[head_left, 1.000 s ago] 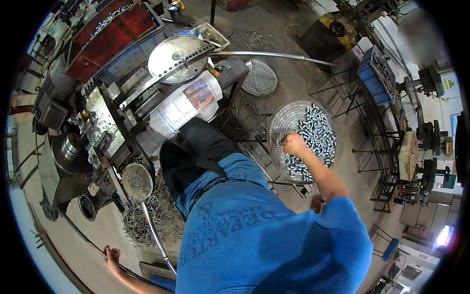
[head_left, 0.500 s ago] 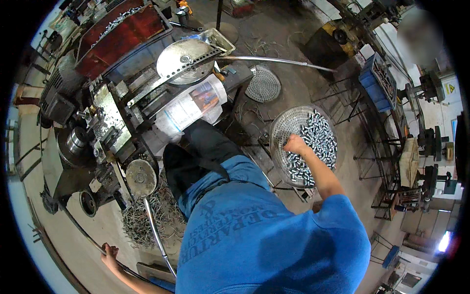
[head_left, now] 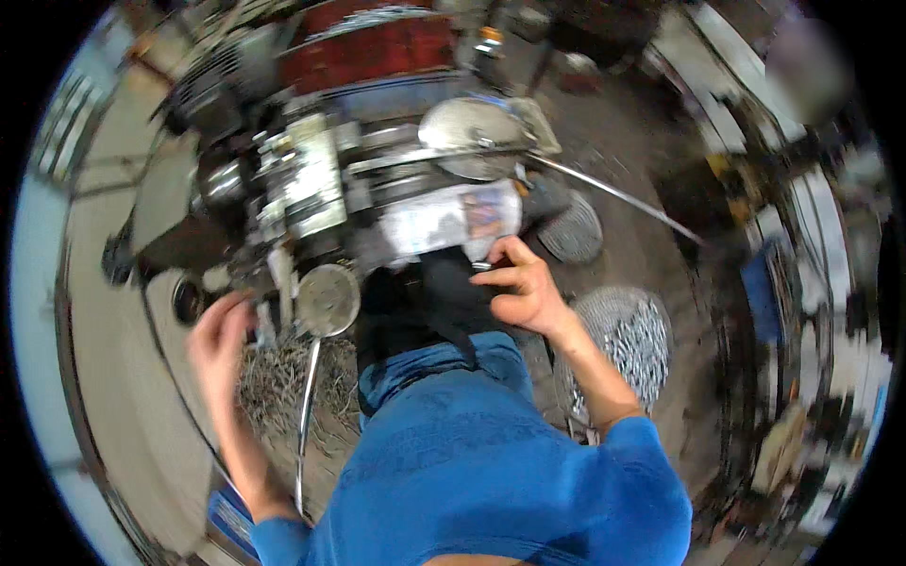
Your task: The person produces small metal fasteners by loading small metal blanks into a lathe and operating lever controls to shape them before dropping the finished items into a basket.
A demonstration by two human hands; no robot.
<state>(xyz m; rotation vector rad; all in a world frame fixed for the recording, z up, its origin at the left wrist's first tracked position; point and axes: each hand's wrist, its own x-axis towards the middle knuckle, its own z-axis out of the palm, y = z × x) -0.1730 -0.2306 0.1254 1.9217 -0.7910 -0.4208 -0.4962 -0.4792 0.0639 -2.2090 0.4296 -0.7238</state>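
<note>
A person in a blue shirt (head_left: 491, 462) is holding both forearms out in front. Near the middle of the frame, the right hand (head_left: 528, 292) is hovering just beside a printed paper (head_left: 429, 222), its fingers curling and standing partly apart; a small shiny metal piece (head_left: 481, 267) is showing at their tips, though I'm not able to tell whether they're gripping it. Left of centre, the left hand (head_left: 219, 340) is appearing blurred near a small round plate (head_left: 328, 300), and I'm not making out whether its fingers are holding anything. On the right, a heap of metal pieces (head_left: 642, 354) is lying in a round basin (head_left: 596, 316) with holes, partly behind the right forearm. A larger disc (head_left: 467, 127) is resting at upper centre, below a red bin (head_left: 377, 57). Curly scraps (head_left: 293, 377) are lying at lower left.
</note>
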